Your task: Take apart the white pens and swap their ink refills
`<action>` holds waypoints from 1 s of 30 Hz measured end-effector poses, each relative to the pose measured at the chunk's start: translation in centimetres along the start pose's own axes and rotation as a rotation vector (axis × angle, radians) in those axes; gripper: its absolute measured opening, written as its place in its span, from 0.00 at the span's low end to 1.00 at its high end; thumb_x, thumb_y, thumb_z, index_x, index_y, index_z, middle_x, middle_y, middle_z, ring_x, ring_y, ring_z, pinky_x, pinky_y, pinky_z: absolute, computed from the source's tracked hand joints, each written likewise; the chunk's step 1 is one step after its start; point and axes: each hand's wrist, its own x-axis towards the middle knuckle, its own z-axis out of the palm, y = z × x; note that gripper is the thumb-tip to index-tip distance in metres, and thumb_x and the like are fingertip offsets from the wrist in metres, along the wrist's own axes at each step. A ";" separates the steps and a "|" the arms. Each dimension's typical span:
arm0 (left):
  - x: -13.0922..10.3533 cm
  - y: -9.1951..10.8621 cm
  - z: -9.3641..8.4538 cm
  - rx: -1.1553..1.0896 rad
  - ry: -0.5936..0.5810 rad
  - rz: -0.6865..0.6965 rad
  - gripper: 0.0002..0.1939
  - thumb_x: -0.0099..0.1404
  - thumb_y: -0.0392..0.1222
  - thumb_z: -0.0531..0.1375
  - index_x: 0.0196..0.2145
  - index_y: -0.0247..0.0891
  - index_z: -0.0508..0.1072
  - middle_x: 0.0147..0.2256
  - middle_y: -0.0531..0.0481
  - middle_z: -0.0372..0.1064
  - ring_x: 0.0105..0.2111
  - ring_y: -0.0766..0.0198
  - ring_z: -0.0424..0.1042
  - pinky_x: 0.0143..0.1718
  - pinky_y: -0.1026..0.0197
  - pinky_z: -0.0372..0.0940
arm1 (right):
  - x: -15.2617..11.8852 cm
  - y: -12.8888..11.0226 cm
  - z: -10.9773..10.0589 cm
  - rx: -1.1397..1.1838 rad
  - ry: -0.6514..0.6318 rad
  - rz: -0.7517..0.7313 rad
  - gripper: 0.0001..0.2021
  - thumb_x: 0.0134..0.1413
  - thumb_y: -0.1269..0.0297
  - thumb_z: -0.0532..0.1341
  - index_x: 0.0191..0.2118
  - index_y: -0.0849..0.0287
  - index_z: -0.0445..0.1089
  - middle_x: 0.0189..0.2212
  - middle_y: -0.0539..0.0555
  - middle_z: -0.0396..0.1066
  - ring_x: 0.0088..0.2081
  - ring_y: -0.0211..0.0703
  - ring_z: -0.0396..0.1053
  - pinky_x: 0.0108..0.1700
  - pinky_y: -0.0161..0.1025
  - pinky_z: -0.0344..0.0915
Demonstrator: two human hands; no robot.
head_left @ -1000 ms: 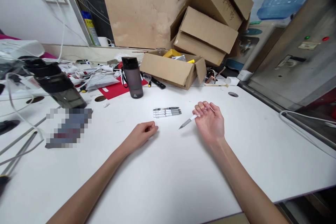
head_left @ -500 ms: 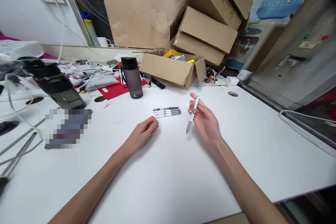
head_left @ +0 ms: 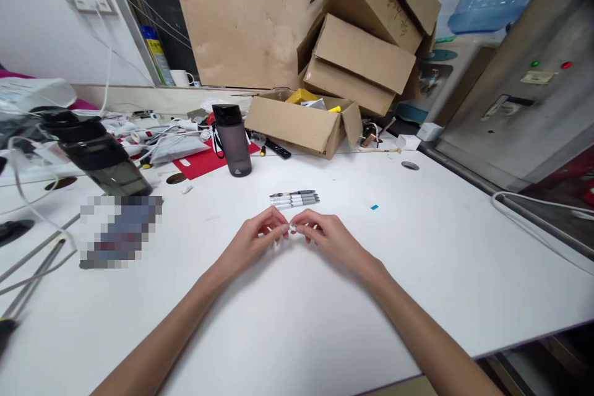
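My left hand (head_left: 257, 235) and my right hand (head_left: 330, 236) meet just in front of a row of pens, their fingertips pinched close together. Between them shows a small whitish, shiny bit of a pen (head_left: 292, 228); the fingers hide the rest of it. Both hands are closed on it, a little above the white table (head_left: 297, 315). Just beyond the fingers, several pens (head_left: 297, 199) with white or clear barrels and dark grey ends lie side by side. A small blue piece (head_left: 374, 206) lies flat to the right of them.
A dark grey bottle (head_left: 236, 142) stands behind the pens, and a larger bottle (head_left: 99, 151) at the left. An open cardboard box (head_left: 292, 127) sits at the back beside a remote control (head_left: 278, 148). Cables and clutter fill the back left. A metal cabinet (head_left: 524, 105) bounds the right side.
My right hand has moved left with the pen and turned over, meeting my left hand, whose fingers now pinch too. The blue piece shows where my right hand was before.
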 end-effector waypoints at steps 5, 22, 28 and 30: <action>0.2 0.1 -1.2 -0.041 0.119 0.001 0.11 0.72 0.49 0.60 0.38 0.39 0.70 0.34 0.49 0.76 0.31 0.64 0.68 0.34 0.61 0.62 | 0.3 1.0 -1.5 -0.004 0.269 0.100 0.19 0.70 0.49 0.50 0.43 0.54 0.74 0.29 0.50 0.73 0.26 0.40 0.63 0.34 0.38 0.59; -0.4 -0.3 -4.9 0.263 -0.205 -0.111 0.13 0.65 0.53 0.64 0.38 0.41 0.79 0.35 0.50 0.76 0.34 0.60 0.71 0.35 0.62 0.63 | -0.4 2.7 -4.8 0.006 -0.159 0.169 0.10 0.56 0.59 0.66 0.40 0.56 0.81 0.35 0.53 0.79 0.36 0.44 0.72 0.38 0.39 0.65; -0.7 -1.0 -4.6 0.305 -0.297 -0.142 0.10 0.60 0.48 0.67 0.38 0.44 0.80 0.32 0.53 0.72 0.30 0.63 0.65 0.30 0.64 0.59 | -0.5 2.8 -4.3 -0.077 -0.200 0.154 0.08 0.53 0.61 0.66 0.38 0.55 0.81 0.36 0.53 0.77 0.37 0.44 0.72 0.38 0.39 0.66; -0.8 -1.1 -4.7 0.315 -0.314 -0.128 0.10 0.60 0.48 0.67 0.39 0.44 0.81 0.32 0.52 0.71 0.31 0.63 0.65 0.30 0.64 0.59 | -0.5 2.9 -4.3 -0.102 -0.212 0.151 0.07 0.52 0.62 0.67 0.37 0.54 0.81 0.37 0.53 0.76 0.36 0.43 0.72 0.38 0.38 0.66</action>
